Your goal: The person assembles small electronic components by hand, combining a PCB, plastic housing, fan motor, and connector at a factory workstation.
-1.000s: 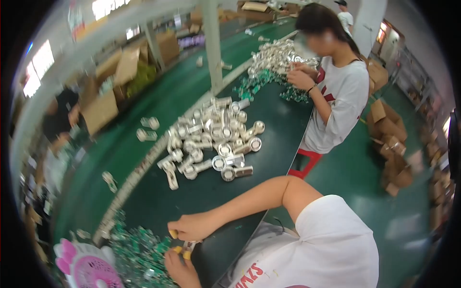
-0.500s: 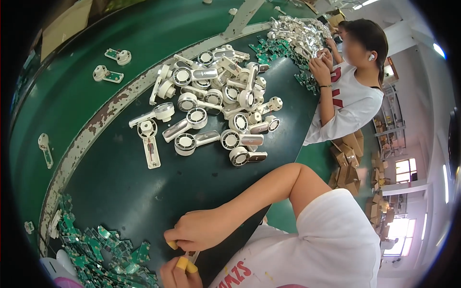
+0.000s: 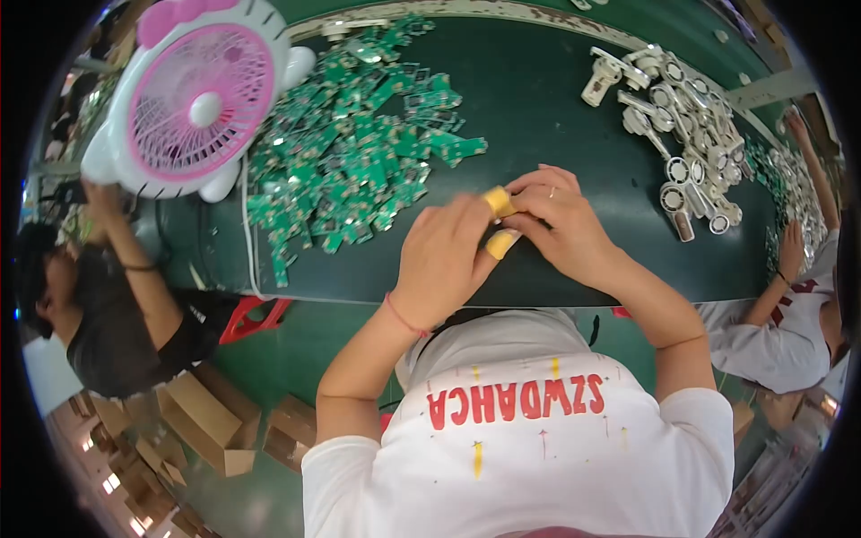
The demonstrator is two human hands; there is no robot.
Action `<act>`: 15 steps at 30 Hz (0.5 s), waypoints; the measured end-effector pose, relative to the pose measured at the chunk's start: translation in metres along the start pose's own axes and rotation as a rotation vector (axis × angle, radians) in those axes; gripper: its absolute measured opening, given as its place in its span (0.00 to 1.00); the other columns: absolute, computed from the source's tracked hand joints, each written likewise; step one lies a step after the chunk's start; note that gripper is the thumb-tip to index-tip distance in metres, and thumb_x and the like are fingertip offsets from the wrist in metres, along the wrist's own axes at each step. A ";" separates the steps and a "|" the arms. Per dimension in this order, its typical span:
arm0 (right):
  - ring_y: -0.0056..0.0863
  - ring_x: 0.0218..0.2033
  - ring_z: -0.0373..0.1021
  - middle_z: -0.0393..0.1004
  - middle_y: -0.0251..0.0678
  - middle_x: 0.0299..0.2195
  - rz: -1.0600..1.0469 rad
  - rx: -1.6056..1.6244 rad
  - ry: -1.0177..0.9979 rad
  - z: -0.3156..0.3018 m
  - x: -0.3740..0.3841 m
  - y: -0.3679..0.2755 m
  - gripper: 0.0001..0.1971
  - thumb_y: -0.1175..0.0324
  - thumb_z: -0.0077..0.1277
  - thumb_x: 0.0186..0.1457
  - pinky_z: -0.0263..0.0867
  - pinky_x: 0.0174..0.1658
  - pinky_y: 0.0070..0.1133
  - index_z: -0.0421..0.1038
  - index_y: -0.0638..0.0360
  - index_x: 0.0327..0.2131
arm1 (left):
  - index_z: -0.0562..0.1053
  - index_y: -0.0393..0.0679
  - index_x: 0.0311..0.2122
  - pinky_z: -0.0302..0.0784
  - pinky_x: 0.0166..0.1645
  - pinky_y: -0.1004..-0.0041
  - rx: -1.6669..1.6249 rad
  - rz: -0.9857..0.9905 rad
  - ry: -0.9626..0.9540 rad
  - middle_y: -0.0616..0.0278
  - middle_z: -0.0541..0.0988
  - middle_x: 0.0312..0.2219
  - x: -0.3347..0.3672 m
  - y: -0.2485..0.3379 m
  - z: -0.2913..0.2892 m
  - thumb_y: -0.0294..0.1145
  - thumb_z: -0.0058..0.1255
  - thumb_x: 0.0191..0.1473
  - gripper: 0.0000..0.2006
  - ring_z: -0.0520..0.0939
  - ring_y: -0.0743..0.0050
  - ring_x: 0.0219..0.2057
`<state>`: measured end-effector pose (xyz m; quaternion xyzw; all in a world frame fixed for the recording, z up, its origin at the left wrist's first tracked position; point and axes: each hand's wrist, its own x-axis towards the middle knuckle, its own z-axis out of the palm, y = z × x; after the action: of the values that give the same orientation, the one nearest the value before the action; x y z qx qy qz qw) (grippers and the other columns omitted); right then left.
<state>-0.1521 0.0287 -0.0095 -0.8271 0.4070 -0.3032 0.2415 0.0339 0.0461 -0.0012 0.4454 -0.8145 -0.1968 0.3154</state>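
My left hand (image 3: pixel 441 255) and my right hand (image 3: pixel 567 226) meet over the near edge of the dark green table (image 3: pixel 529 117). Yellow wraps (image 3: pixel 499 201) cover the left thumb and a left fingertip. Fingers of both hands are pinched together, and whatever lies between them is mostly hidden. Left of my hands spreads a heap of green circuit boards (image 3: pixel 359 161). Farther off to the right lies a pile of white and silver handheld fans (image 3: pixel 691 134), some of them with opened handles.
A large pink and white desk fan (image 3: pixel 204 108) stands at the far left, its white cable (image 3: pixel 249 233) running down the table edge. People sit on both sides. Cardboard boxes (image 3: pixel 211 417) and a red stool (image 3: pixel 254 318) are below at left.
My view has swung to the left, bringing the desk fan and whole board heap into sight. Both hands remain together; the pale piece glimpsed between them earlier is now hidden.
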 end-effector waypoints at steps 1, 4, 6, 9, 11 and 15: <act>0.30 0.39 0.66 0.71 0.33 0.29 -0.004 -0.020 -0.004 0.000 -0.002 0.001 0.05 0.74 0.54 0.44 0.54 0.49 0.29 0.70 0.58 0.28 | 0.68 0.44 0.41 0.66 0.32 0.67 -0.021 -0.051 -0.001 0.58 0.70 0.32 0.003 -0.003 -0.003 0.31 0.54 0.43 0.17 0.72 0.60 0.29; 0.30 0.35 0.66 0.70 0.32 0.26 0.023 0.075 0.014 0.004 -0.006 0.006 0.03 0.72 0.51 0.48 0.54 0.48 0.28 0.68 0.58 0.28 | 0.72 0.42 0.38 0.68 0.37 0.68 0.204 -0.006 0.117 0.59 0.72 0.33 0.022 -0.030 -0.010 0.25 0.51 0.45 0.11 0.73 0.59 0.34; 0.30 0.34 0.66 0.69 0.33 0.26 0.068 0.110 0.012 0.003 -0.009 0.007 0.03 0.72 0.50 0.49 0.54 0.47 0.27 0.68 0.59 0.28 | 0.72 0.43 0.37 0.67 0.39 0.69 0.341 0.078 0.082 0.62 0.73 0.33 0.042 -0.040 -0.005 0.24 0.51 0.43 0.12 0.72 0.62 0.35; 0.30 0.30 0.66 0.68 0.34 0.24 0.157 0.234 -0.015 -0.002 -0.007 0.003 0.03 0.71 0.49 0.49 0.54 0.46 0.26 0.67 0.59 0.26 | 0.73 0.44 0.35 0.67 0.38 0.68 0.413 0.188 0.037 0.65 0.73 0.31 0.060 -0.052 0.006 0.25 0.53 0.41 0.12 0.72 0.65 0.35; 0.22 0.25 0.65 0.69 0.31 0.22 0.198 0.276 0.009 -0.005 -0.007 0.004 0.04 0.72 0.47 0.52 0.58 0.47 0.24 0.66 0.61 0.28 | 0.73 0.44 0.34 0.66 0.36 0.67 0.491 0.224 -0.014 0.65 0.72 0.29 0.064 -0.060 0.007 0.26 0.55 0.39 0.12 0.72 0.64 0.33; 0.20 0.27 0.69 0.70 0.33 0.24 0.476 0.589 -0.004 -0.013 -0.006 0.004 0.09 0.68 0.49 0.52 0.63 0.30 0.18 0.67 0.65 0.30 | 0.72 0.42 0.33 0.68 0.37 0.66 0.330 0.119 -0.034 0.61 0.73 0.29 0.066 -0.069 0.007 0.25 0.55 0.39 0.11 0.74 0.60 0.32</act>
<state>-0.1662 0.0294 -0.0051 -0.6050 0.4829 -0.3411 0.5334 0.0436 -0.0463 -0.0255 0.4386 -0.8660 -0.0487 0.2353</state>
